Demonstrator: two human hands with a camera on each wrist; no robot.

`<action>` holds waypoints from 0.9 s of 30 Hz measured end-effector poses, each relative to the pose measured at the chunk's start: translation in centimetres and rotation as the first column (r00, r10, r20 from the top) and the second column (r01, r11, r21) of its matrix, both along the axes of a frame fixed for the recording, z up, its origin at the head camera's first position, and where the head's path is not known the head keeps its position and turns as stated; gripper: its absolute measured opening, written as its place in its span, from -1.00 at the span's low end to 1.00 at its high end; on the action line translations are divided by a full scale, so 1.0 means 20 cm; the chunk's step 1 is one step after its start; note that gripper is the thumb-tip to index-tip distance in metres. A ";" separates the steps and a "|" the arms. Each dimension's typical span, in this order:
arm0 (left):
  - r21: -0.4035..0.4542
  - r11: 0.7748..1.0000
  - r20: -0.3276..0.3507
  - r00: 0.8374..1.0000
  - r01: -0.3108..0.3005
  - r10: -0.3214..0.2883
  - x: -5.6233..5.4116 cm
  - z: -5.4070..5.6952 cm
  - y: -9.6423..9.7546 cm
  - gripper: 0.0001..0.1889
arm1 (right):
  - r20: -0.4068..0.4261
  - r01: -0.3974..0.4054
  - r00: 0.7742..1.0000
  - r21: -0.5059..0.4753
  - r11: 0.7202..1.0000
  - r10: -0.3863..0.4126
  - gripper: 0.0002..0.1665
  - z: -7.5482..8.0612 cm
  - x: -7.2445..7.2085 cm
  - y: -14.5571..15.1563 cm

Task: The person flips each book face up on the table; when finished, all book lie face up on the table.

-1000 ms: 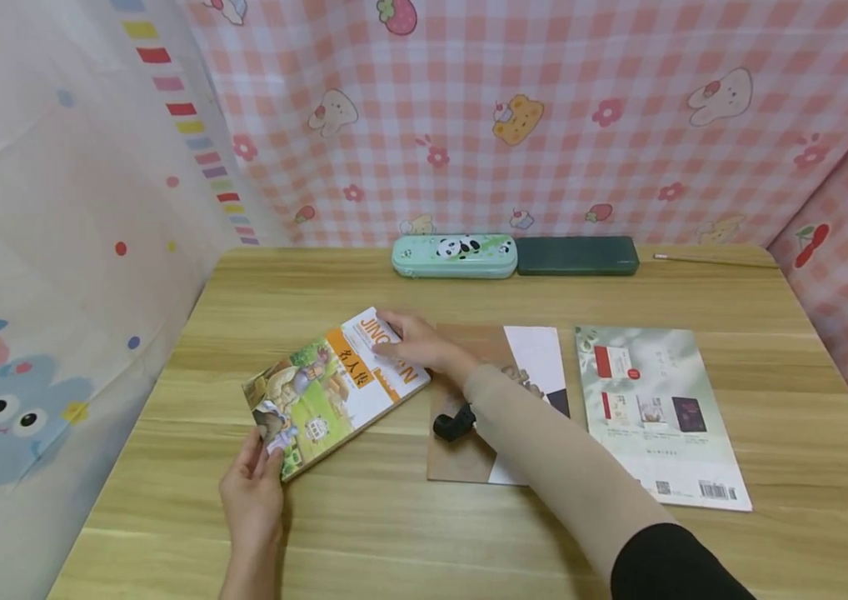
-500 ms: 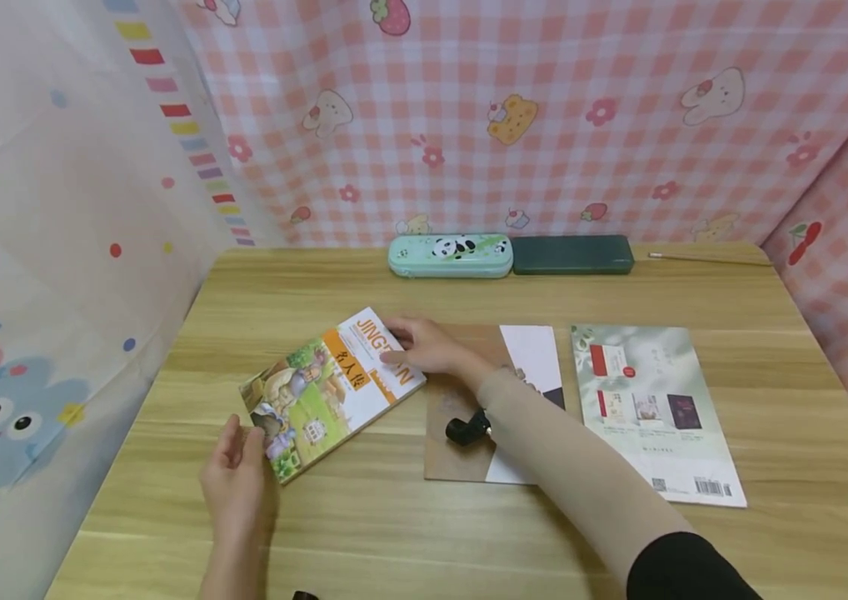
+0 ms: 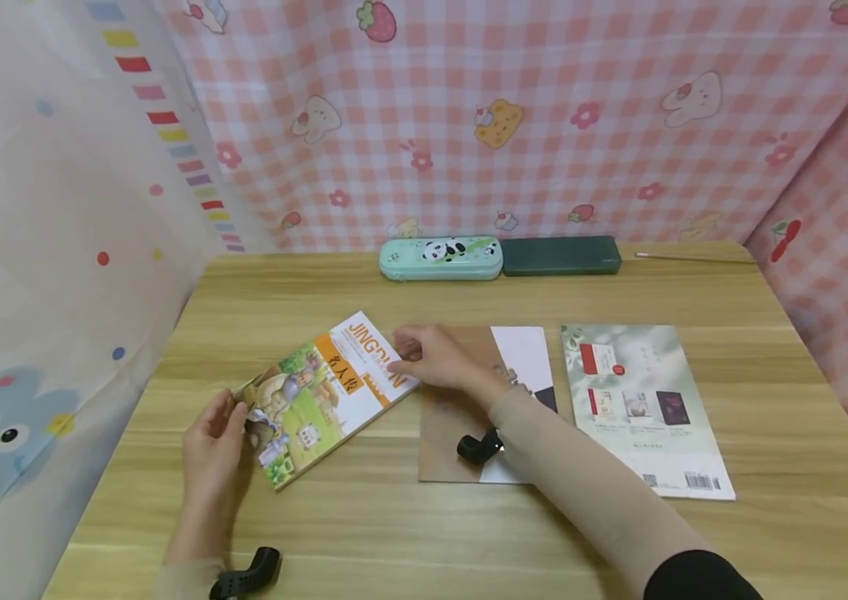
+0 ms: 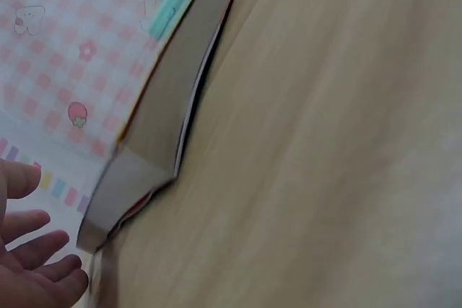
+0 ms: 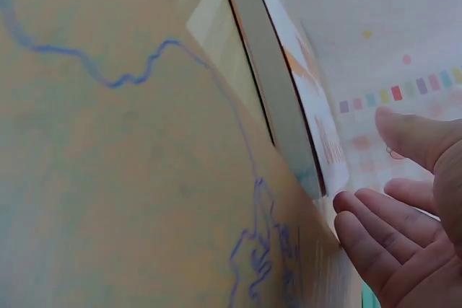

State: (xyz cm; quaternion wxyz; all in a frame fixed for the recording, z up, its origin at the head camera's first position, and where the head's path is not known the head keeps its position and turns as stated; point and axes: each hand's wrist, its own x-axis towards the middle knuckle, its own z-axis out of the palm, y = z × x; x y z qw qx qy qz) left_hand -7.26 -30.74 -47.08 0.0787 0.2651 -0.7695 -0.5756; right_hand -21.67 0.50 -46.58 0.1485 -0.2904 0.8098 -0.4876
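A thick paperback book [image 3: 330, 400] with an orange and green picture cover lies slanted on the table. My left hand [image 3: 212, 446] is at its left end. In the left wrist view, the fingers of that hand [image 4: 32, 257] are spread beside the book's page edges [image 4: 155, 120], with the thumb apart. At the book's right end is my right hand [image 3: 435, 358], partly over the brown and white booklet [image 3: 446, 417]. The right wrist view has this hand [image 5: 404, 229] with extended fingers close to the book's corner [image 5: 289, 91] and the thumb raised away; contact is unclear.
Right of the brown booklet lies a pale green magazine [image 3: 637, 442]. Along the back edge are a mint panda pencil case [image 3: 441, 260], a dark green case [image 3: 562, 256] and a thin stick [image 3: 694, 257]. Patterned cloth [image 3: 424, 108] hangs behind the wooden table [image 3: 364, 542].
My left hand has let go of the book's near-left corner and moved up along its left end. The right hand has slid off the cover to its right end. The view has shifted slightly.
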 end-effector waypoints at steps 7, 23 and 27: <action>-0.139 0.990 -0.027 0.999 0.032 -0.036 -0.07 -0.02 -0.05 -0.46 | -0.007 -0.072 0.997 0.014 0.997 0.072 -0.65 -0.04 0.02 0.03; -0.208 0.967 0.070 0.988 0.150 -0.138 -0.07 -0.02 -0.07 -0.44 | -0.030 -0.093 0.995 0.098 0.991 0.096 -0.45 -0.03 0.00 0.06; -0.215 0.961 0.054 0.985 0.172 -0.164 -0.05 -0.02 -0.06 -0.46 | -0.060 -0.072 0.995 0.127 0.989 0.080 -0.55 -0.03 -0.02 0.08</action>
